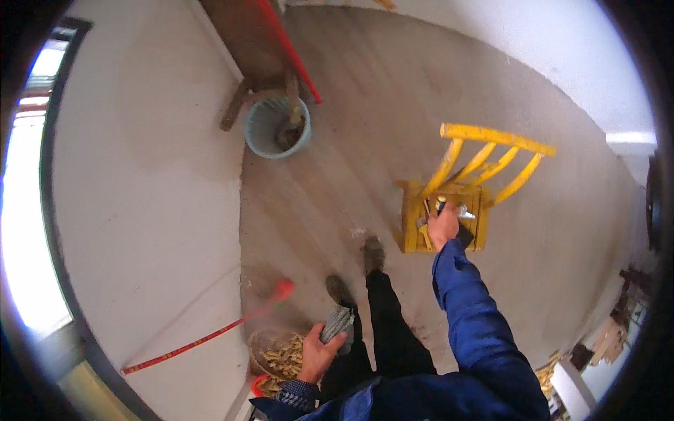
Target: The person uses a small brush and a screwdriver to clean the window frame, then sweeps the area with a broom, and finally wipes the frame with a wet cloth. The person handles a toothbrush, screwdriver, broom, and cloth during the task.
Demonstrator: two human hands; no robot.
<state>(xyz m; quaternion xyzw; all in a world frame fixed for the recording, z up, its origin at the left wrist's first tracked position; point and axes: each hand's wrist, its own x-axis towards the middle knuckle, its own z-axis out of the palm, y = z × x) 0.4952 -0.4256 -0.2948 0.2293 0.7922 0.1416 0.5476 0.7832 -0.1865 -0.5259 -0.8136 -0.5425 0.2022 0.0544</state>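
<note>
My left hand (317,353) grips a bundled grey cloth (337,322) in front of my legs. To the right, my right hand (444,225) is over the seat of a small yellow wooden chair (482,231). Its fingers are closed around a tool with a black handle (441,202); the rest of that tool is mostly hidden. A shiny, pale object (465,212) shows just right of the fingers, too blurred to name. On the seat left of this hand lies a flat brush with a yellow handle (424,237). A dark flat piece (465,235) lies partly under the wrist.
A light-blue bucket (254,134) stands by the left wall, beside wooden legs (231,108). A red stick (200,344) leans against that wall. Near my left hand is a basket of yellowish pieces (281,353). Clutter (613,337) lies at the lower right.
</note>
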